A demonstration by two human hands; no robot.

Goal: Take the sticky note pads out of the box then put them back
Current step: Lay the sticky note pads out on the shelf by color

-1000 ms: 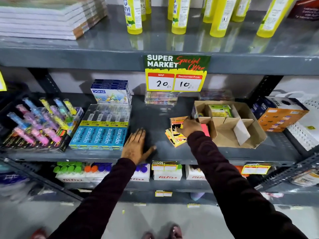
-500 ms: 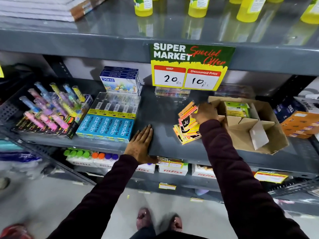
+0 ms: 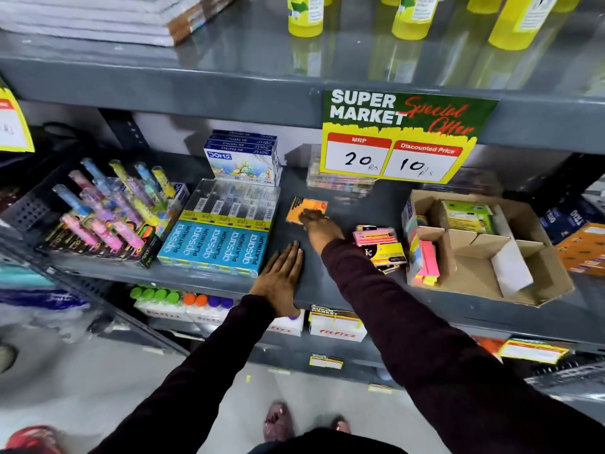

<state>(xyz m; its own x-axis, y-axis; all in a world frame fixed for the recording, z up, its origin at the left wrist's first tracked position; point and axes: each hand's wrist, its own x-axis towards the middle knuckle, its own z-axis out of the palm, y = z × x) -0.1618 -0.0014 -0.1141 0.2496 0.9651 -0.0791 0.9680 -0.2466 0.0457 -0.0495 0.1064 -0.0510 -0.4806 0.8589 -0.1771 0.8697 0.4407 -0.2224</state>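
Note:
An orange sticky note pad [image 3: 304,208] lies on the grey shelf [image 3: 343,290], and the fingers of my right hand [image 3: 319,229] rest on its near edge. A small pile of pink and yellow pads [image 3: 381,249] sits to the right of that hand, beside the open cardboard box [image 3: 510,280]. Inside the box stand pink and yellow pads [image 3: 425,262] at its left wall and green packs [image 3: 466,216] at the back. My left hand [image 3: 281,278] lies flat on the shelf's front edge, fingers spread, holding nothing.
Blue Apsara pencil boxes [image 3: 219,247] lie just left of my hands, with a stack of pastel boxes [image 3: 244,160] behind them. A rack of coloured pens [image 3: 111,211] fills the left. A price sign [image 3: 399,139] hangs from the shelf above. Orange boxes [image 3: 582,247] sit at the right.
My right hand has moved left from the pile beside the box, carrying an orange pad and setting it down further left on the shelf. My left hand stayed flat on the shelf.

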